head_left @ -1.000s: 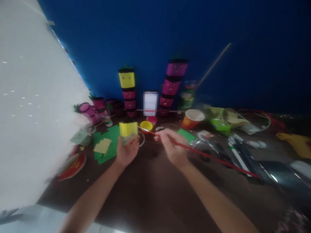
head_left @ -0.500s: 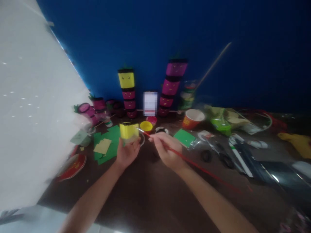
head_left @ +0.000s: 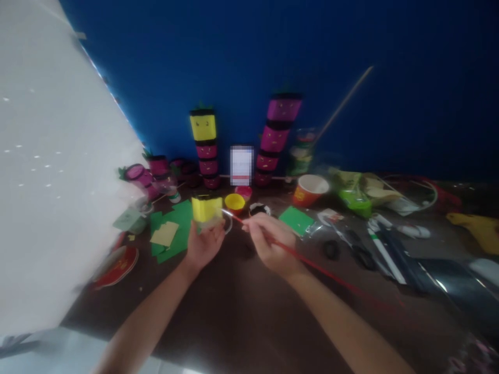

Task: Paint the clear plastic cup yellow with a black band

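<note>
My left hand (head_left: 206,243) is closed round the lower part of a yellow-painted cup (head_left: 206,209) with a dark edge along its top. In my right hand (head_left: 271,241) is a thin paintbrush (head_left: 298,254) with a long red handle, held like a pen. Its tip points left, just short of the cup's right side. Behind the tip stands a small pot with a yellow inside (head_left: 234,201). A pink pot (head_left: 244,192) is beyond it, and a dark, white-rimmed container (head_left: 259,209) sits just past my right fingers.
Stacked purple cups (head_left: 276,139) and a yellow-topped stack (head_left: 203,127) stand by the blue wall. Green sheets (head_left: 177,240) lie left, a green piece (head_left: 296,221) and a red paper cup (head_left: 311,191) right. Scissors (head_left: 362,255) and a white-and-green stick (head_left: 385,255) lie farther right.
My right hand has moved slightly right and down, taking the brush tip a little away from the yellow cup's side. My left hand and the cup stay almost still.
</note>
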`<move>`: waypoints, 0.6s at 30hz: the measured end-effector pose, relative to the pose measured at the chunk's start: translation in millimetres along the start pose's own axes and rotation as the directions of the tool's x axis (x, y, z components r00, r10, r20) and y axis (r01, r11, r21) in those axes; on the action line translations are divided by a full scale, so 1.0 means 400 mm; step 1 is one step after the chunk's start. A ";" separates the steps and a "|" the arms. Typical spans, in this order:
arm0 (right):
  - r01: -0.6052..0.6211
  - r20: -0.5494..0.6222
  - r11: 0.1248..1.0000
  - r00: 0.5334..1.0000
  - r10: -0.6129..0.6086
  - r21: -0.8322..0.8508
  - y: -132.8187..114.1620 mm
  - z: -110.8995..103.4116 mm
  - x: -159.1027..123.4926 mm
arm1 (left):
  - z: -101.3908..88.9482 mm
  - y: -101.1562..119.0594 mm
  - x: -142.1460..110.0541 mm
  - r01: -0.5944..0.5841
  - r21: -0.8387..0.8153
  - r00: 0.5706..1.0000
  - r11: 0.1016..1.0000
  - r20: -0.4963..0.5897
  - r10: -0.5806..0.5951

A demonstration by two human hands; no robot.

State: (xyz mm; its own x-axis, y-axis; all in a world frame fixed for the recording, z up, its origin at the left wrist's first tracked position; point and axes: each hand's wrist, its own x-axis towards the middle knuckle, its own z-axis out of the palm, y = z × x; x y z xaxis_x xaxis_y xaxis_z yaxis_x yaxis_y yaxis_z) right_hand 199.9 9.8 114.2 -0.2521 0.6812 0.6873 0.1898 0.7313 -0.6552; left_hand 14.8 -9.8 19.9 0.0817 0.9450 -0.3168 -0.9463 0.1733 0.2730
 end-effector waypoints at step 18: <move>0.020 -0.024 1.000 1.000 -0.020 -0.005 0.007 0.007 -0.001 | -0.023 0.000 0.004 -0.004 0.072 0.996 0.997 0.091 -0.002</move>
State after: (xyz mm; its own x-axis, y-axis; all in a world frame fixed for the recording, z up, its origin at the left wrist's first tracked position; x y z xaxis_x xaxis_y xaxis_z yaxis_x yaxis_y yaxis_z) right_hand 197.9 11.5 111.4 -0.2326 0.6671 0.7078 0.1897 0.7448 -0.6397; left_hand 12.1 -10.9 11.0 0.1123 0.9660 -0.2331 -0.9217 0.1889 0.3389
